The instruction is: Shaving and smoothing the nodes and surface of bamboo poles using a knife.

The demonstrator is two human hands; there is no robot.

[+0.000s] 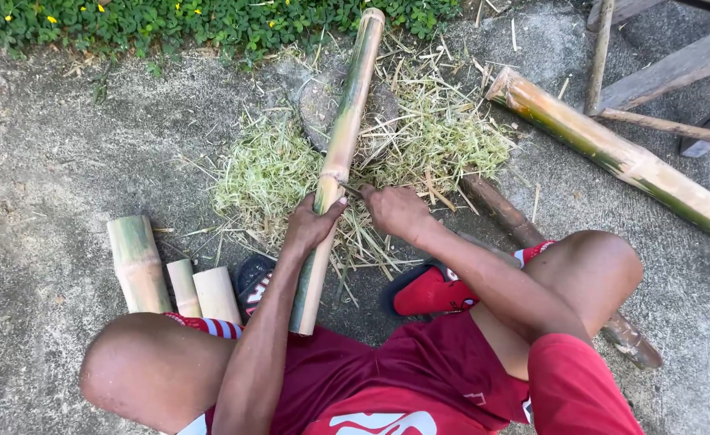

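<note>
Green-and-tan long bamboo pole (341,153) is lying lengthwise over pale shavings (274,173); left hand (311,224) is gripping it with closed fingers, right hand (395,211) is clenching a thin blade (351,191) against it.

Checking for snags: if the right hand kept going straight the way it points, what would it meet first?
The right hand points left, so it would likely meet the bamboo pole first, near the left hand gripping it; depth is unclear.
</note>
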